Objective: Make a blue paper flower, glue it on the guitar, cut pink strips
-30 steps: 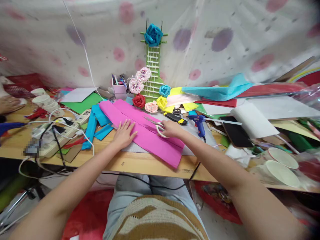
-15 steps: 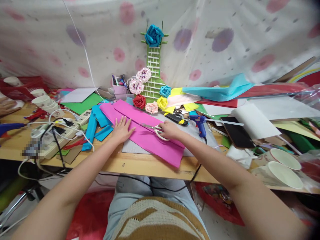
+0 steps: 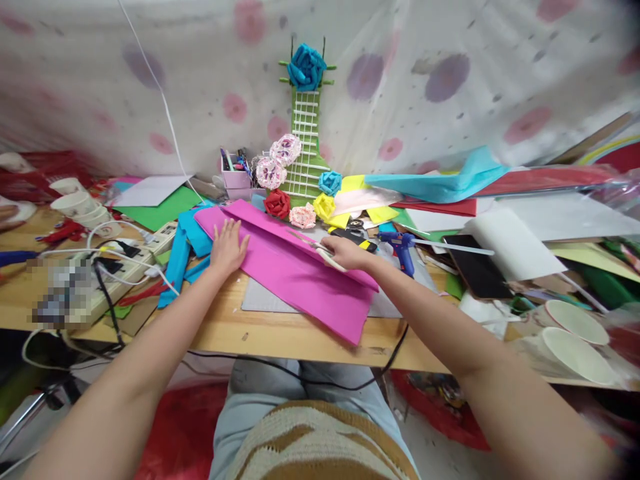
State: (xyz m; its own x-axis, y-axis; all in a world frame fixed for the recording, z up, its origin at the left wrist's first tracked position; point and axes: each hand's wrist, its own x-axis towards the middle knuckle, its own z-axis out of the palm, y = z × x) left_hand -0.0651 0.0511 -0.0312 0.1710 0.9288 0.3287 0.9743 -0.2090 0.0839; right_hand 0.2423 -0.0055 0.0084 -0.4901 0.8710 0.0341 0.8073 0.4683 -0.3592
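A long pink paper sheet (image 3: 300, 280) lies slantwise on the wooden table (image 3: 280, 333). My left hand (image 3: 227, 245) presses flat on its upper left part, fingers spread. My right hand (image 3: 347, 253) grips white-handled scissors (image 3: 320, 248), whose blades point up-left along the sheet's fold. A grey cutting mat (image 3: 260, 300) lies under the pink paper.
Blue paper strips (image 3: 180, 257) and a power strip with cables (image 3: 125, 257) lie to the left. A blue glue gun (image 3: 400, 245), a phone (image 3: 475, 270) and paper cups (image 3: 575, 333) sit to the right. Paper flowers (image 3: 287, 200) and a green lattice stand (image 3: 306, 140) stand behind.
My left hand has slid up and left along the pink sheet. My right hand with the scissors has advanced further up the fold.
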